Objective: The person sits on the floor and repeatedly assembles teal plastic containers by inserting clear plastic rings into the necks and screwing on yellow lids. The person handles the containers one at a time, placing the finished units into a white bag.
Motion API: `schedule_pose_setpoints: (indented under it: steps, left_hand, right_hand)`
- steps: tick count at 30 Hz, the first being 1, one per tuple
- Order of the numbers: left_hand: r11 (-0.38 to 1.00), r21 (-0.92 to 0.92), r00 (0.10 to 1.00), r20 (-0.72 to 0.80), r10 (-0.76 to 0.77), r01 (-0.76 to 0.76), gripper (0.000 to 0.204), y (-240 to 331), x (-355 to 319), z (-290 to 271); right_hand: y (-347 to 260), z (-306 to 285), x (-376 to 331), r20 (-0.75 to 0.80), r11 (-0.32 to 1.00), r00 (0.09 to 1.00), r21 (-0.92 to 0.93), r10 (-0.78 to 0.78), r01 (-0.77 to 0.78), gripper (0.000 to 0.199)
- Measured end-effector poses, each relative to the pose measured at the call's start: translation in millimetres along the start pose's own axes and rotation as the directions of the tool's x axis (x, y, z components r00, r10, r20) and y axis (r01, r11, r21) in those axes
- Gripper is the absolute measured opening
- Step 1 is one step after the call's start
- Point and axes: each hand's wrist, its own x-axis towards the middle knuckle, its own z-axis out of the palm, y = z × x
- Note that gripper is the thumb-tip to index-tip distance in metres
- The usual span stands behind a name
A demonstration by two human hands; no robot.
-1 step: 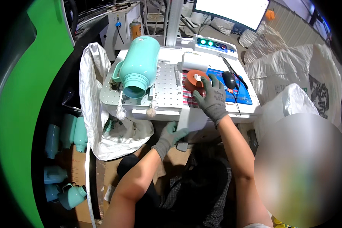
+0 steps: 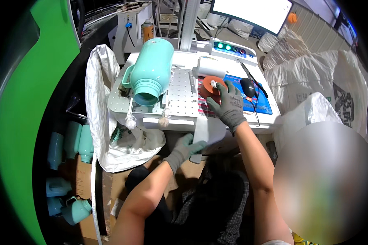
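My right hand (image 2: 229, 104), in a grey glove with green fingers, rests on an orange-red roll (image 2: 207, 85) on the white worktable, its fingers spread over the near right side. A whitish sheet or strip (image 2: 208, 130) hangs over the table's front edge. My left hand (image 2: 185, 151), gloved alike, has its thumb and fingers closed at the sheet's lower left edge; some fingers are hidden behind it. To the left, a mint-green thermos-style jug (image 2: 153, 67) lies tilted, its open neck toward me, on a perforated metal plate (image 2: 182, 98).
Right of the roll are a blue mat (image 2: 262, 105) and black mouse (image 2: 247, 87); behind it lies a white roll (image 2: 212, 66). A control box (image 2: 233, 50) and monitor (image 2: 253, 14) stand behind. White sacks (image 2: 100, 81) flank the table. Several jugs (image 2: 77, 211) stand at lower left.
My left hand has moved slightly down and right along with the lower part of the whitish sheet. My right hand stays on the roll. The whole view has shifted a little.
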Motion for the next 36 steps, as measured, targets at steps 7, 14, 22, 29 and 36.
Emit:
schedule_pose_setpoints:
  steps: [7,14,22,29,36]
  left_hand:
    - [0.893,0.431,0.981,-0.078,0.177,-0.127,0.034,25.2,-24.5,10.9]
    - [0.982,0.19,0.998,0.058,0.001,-0.012,0.046,20.8,-96.5,18.8]
    - [0.782,0.608,0.881,0.287,-0.376,0.136,0.042,-5.2,-149.6,11.9]
    - [0.683,0.713,0.899,0.18,-0.399,0.16,0.055,-35.5,-151.9,8.7]
    - [0.83,0.553,0.923,-0.279,0.267,-0.073,0.085,37.9,-150.4,-36.9]
  right_hand:
    - [-1.7,17.3,15.1,0.152,0.961,0.984,0.243,0.094,-0.13,0.051]
    - [-5.4,15.0,29.4,0.099,0.992,0.99,0.065,0.101,-0.108,0.05]
    - [-8.3,18.9,8.2,0.016,0.997,1.0,0.065,0.027,-0.028,0.048]
    - [-7.8,21.3,4.2,-0.14,0.991,0.982,0.016,-0.129,0.132,0.062]
    - [-61.9,-60.9,-166.9,0.501,0.591,0.864,0.714,-0.057,-0.375,0.019]
